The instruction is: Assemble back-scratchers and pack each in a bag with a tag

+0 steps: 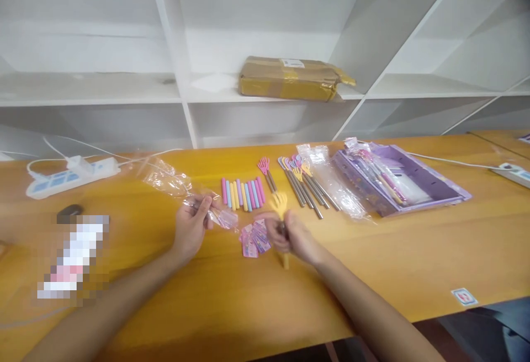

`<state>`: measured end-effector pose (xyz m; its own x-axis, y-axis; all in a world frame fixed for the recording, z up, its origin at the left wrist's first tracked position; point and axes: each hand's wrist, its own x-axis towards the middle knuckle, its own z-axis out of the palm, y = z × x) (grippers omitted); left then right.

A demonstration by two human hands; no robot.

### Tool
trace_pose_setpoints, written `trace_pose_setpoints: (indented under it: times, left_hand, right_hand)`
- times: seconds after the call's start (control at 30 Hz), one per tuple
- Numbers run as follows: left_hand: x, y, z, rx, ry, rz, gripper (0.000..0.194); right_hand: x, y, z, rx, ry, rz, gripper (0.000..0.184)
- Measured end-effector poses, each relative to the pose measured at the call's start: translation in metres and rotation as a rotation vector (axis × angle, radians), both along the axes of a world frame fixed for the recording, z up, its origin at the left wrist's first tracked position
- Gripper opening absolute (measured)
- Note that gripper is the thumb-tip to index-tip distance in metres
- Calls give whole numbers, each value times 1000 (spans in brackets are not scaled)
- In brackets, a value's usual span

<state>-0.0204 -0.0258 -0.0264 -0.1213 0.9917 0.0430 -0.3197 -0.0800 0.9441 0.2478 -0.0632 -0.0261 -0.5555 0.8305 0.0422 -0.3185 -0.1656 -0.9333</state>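
Observation:
My left hand [194, 227] pinches a clear plastic bag [223, 217] above the table. In my right hand [296, 235] is a yellow back scratcher [279, 204], held upright with its hand-shaped head up; motion blurs it a little. Between the hands lie several pink printed cards [250, 240]. Behind them is a row of pink, yellow, blue and purple handle sleeves [243, 193]. A pink-headed back scratcher [264, 165] lies beyond my right hand, and a bunch of others with metal rods [308, 188] lies to its right.
Clear bags [165, 177] lie at the left, and more bags [335, 177] beside a purple tray [430, 207] holding packaged items. A white power strip [72, 177] with cables is at the far left. A cardboard box [290, 83] sits on the shelf behind.

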Motion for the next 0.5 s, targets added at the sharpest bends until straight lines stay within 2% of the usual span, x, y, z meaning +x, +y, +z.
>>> trace_pose_setpoints:
  times: [0.07, 0.2, 0.3, 0.4, 0.5]
  left_hand:
    - [2, -2, 4, -18, 2, 22, 39]
    - [4, -5, 10, -65, 13, 30, 41]
    - [5, -8, 11, -86, 18, -8, 38]
    - [11, -18, 7, -89, 45, -103, 35]
    - [19, -29, 4, -82, 147, -299, 35]
  right_hand:
    - [-7, -13, 0, 32, -113, 33, 58]
    - [-8, -25, 10, 95, -289, -61, 44]
    - [-6, -19, 13, 268, -372, -90, 43]
    - [-9, -12, 10, 486, -494, -220, 46]
    - [-13, -12, 7, 535, -590, -303, 43]
